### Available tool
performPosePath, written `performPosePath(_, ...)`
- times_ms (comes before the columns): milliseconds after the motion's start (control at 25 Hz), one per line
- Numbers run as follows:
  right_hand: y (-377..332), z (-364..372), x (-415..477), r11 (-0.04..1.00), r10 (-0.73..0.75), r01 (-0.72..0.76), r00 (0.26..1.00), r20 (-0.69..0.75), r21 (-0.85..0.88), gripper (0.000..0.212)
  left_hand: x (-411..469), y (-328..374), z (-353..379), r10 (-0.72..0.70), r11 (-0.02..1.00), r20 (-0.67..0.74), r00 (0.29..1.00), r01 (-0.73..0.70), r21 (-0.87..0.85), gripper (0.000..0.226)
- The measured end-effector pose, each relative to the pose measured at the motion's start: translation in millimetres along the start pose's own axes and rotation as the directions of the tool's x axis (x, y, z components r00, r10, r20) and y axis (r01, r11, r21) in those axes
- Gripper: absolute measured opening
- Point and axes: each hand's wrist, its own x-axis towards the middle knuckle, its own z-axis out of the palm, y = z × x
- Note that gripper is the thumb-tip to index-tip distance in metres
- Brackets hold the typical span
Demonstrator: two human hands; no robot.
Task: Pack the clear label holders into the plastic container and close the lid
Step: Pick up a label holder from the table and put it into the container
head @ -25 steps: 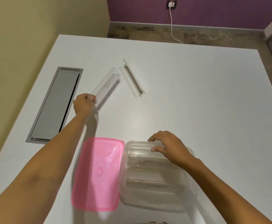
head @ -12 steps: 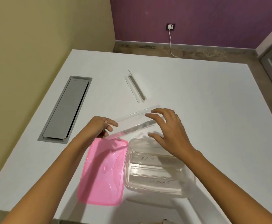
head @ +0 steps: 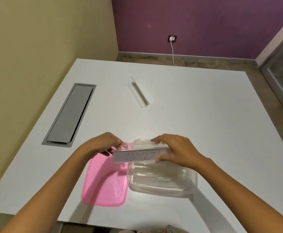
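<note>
Both-hand grip on one label holder: left hand pinches its left end, right hand pinches its right end, thumb under, fingers over. Holder's long axis runs left-right, face toward camera, handwriting partly hidden. Left end hangs above the pink lid, which lies flat on the worktop, touching the container's left side. Right end sits over the clear container, which is open with an "ELEPHANT" holder already inside. Looks like next move is a shift right and down. One more holder lies farther back, well apart, angled; left hand is nearer it.
</note>
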Motion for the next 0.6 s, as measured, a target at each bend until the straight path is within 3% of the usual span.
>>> performPosePath(120,14.6,9.7,-11.7,0.983,0.113,-0.126,0.988,0.106,0.132,0.058,-7.3,-2.3,25.3,0.273,0.948,-0.113,0.955,-0.247,0.201,0.037)
performPosePath(200,25.8,16.7,-20.8,0.958,0.162,-0.195,0.973,0.161,0.210,0.054,-11.9,-4.4,44.4,0.400,0.880,-0.065,0.914,-0.364,0.306,0.050)
performPosePath(240,31.0,20.4,-25.5,0.944,0.184,-0.228,0.964,0.192,0.238,0.052,-11.5,-7.3,53.5,0.431,0.823,-0.032,0.902,-0.378,0.424,0.060)
performPosePath(320,38.7,28.4,-35.9,0.924,0.213,-0.277,0.945,0.247,0.264,0.050,-5.9,-17.3,71.9,0.480,0.612,0.006,0.877,-0.339,0.714,0.073)
performPosePath(400,43.7,38.1,-45.2,0.919,0.223,-0.297,0.934,0.279,0.258,0.049,1.9,-26.8,89.9,0.525,0.443,0.047,0.850,-0.320,0.838,0.072)
performPosePath(600,44.3,60.8,-53.2,0.954,0.203,-0.258,0.930,0.307,0.151,0.056,15.7,-47.8,110.5,0.568,0.380,0.065,0.820,-0.332,0.863,0.063)
